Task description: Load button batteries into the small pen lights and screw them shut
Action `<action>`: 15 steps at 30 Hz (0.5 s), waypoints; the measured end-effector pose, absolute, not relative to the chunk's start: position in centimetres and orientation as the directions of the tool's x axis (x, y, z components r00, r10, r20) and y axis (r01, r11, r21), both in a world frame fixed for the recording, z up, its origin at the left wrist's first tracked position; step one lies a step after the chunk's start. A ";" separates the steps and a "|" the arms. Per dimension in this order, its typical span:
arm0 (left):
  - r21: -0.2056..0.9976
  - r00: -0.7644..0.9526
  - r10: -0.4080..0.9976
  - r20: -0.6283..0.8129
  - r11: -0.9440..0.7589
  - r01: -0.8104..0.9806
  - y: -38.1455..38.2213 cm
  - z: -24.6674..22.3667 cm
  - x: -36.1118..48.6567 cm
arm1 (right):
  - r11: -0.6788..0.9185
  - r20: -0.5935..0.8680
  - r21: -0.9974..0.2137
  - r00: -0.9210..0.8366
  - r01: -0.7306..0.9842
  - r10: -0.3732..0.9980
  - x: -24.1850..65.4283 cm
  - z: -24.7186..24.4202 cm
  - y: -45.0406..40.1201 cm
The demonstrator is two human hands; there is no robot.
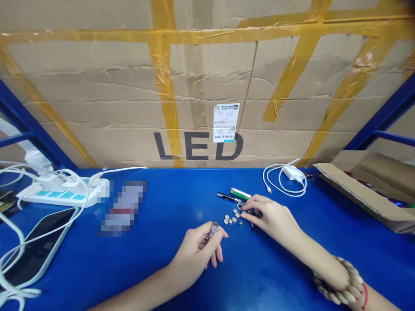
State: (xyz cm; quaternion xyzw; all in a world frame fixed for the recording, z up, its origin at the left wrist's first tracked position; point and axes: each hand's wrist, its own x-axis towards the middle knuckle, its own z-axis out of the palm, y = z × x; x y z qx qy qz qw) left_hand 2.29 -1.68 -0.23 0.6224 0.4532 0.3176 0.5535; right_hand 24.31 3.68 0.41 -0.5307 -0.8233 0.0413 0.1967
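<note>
My left hand (202,247) is closed around a short silver metal tube (213,229), its end pointing up past the thumb. To the right, my right hand (269,212) reaches down to the table, thumb and fingers pinched over small dark pieces and a ring that it partly covers. What exactly it grips is hidden. Several button cells (230,221) lie loose between the hands. Just beyond my right fingertips rest a black pen-shaped tube (228,197) and a green and silver one (240,193).
A power strip (61,194) with white cables and a phone (37,246) sit at left, beside a blurred rectangular patch (123,209). A white charger (293,173) with its cable lies at back right, near an open cardboard box (363,196). A large taped carton (129,99) stands behind.
</note>
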 end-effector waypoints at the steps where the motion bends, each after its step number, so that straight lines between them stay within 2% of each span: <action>1: 0.977 0.390 0.915 -0.105 0.021 0.213 -1.7 -0.2 2.3 | 0.431 0.306 -0.302 -0.341 0.851 0.889 24.3 0.4 3.7; 7: 0.978 0.402 0.911 -0.090 0.006 0.206 -1.7 -0.1 2.2 | 0.387 0.295 -0.501 -0.267 0.774 0.917 23.9 0.5 3.2; 11: 0.977 0.400 0.914 -0.076 -0.011 0.211 -1.7 0.2 2.2 | 0.531 0.396 -0.516 -0.362 0.673 0.844 23.4 0.4 2.7; 15: 0.973 0.397 0.914 -0.086 -0.007 0.229 -1.7 0.2 2.1 | 0.577 0.431 -0.550 -0.386 0.604 0.815 23.0 0.5 2.5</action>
